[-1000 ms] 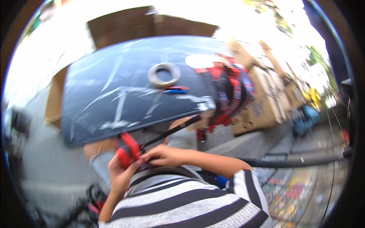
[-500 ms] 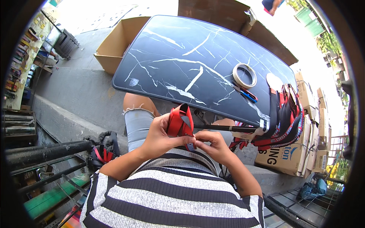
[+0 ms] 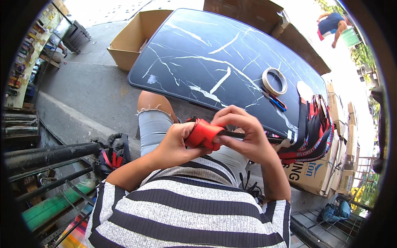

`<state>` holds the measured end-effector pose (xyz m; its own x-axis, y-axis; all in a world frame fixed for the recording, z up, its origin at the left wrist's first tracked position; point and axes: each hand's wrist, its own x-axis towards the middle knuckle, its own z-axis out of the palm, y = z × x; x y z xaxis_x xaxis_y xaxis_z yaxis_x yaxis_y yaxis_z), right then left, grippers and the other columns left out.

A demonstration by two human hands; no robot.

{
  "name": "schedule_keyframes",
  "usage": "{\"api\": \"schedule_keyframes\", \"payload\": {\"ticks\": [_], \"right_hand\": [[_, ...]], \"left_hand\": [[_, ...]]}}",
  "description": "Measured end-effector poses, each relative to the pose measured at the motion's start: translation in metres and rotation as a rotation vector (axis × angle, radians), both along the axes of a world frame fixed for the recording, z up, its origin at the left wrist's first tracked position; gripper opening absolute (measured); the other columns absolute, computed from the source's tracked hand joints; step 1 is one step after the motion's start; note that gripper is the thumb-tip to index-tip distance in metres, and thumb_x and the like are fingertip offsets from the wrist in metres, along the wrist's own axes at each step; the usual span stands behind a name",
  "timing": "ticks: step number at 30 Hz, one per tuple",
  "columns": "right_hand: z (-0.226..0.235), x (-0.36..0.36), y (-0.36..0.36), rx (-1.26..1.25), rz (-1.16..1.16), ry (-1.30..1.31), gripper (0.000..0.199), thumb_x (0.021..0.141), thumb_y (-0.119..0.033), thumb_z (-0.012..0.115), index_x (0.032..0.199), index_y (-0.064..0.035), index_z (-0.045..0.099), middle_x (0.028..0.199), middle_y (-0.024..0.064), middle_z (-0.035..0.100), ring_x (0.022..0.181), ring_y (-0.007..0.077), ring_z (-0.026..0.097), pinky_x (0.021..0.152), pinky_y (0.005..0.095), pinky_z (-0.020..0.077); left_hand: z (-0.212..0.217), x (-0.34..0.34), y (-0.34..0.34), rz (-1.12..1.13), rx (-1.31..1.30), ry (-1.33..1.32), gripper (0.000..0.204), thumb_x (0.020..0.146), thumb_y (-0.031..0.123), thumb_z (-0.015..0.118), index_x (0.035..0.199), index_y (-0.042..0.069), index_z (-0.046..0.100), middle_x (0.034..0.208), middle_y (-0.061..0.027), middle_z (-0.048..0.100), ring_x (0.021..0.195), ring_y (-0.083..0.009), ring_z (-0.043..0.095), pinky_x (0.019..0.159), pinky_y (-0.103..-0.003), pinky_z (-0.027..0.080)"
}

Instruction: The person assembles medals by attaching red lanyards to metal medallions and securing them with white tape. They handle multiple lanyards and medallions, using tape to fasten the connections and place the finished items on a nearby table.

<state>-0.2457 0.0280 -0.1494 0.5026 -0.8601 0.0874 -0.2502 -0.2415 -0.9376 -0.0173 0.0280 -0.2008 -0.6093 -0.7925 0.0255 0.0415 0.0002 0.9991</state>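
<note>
Above my lap I hold a red strap [image 3: 203,131], wound into a wide loop. My left hand [image 3: 175,143] grips its left side, the thumb underneath and the fingers mostly hidden behind the strap. My right hand [image 3: 247,134] pinches its right edge between thumb and fingers. A marble-patterned dark tabletop [image 3: 194,53] lies just beyond my hands. On it rest a roll of tape [image 3: 265,84] and a blue-and-red utility knife [image 3: 278,103]. Red and black printed lanyards [image 3: 316,130] drape over its right end.
An open cardboard box [image 3: 124,43] stands behind the table on the left. Stacked cartons [image 3: 308,177] are at the right, beside a wire rack [image 3: 326,225]. Black metal bars [image 3: 49,155] run at my left, with dark straps [image 3: 112,159] nearby. Another person [image 3: 331,25] is far off, upper right.
My right hand has risen from below the strap to its right edge. The strap loop has tilted over and now looks wider. The view has shifted slightly; the distant person shows more fully.
</note>
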Motion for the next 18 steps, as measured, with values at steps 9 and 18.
{"api": "schedule_keyframes", "payload": {"ticks": [9, 18], "right_hand": [[0.016, 0.008, -0.002, 0.354, 0.04, -0.184, 0.034, 0.082, 0.003, 0.067, 0.115, 0.0013, 0.061, 0.112, 0.0088, 0.064, 0.1, 0.013, 0.061, 0.094, 0.0304, 0.0478], [0.042, 0.002, 0.008, 0.091, 0.283, -0.068, 0.049, 0.063, 0.004, 0.06, 0.11, -0.0042, 0.072, 0.093, 0.0093, 0.06, 0.087, 0.022, 0.06, 0.08, 0.0337, 0.0474]], "left_hand": [[0.004, 0.004, 0.003, -0.062, 0.108, 0.055, 0.034, 0.079, 0.007, 0.081, 0.107, 0.0, 0.063, 0.093, -0.0027, 0.069, 0.089, -0.0063, 0.063, 0.082, -0.025, 0.05], [0.011, 0.0, 0.0, -0.213, 0.235, 0.165, 0.043, 0.081, -0.006, 0.055, 0.124, -0.002, 0.052, 0.116, -0.0082, 0.062, 0.112, -0.0125, 0.058, 0.099, -0.029, 0.044]]}}
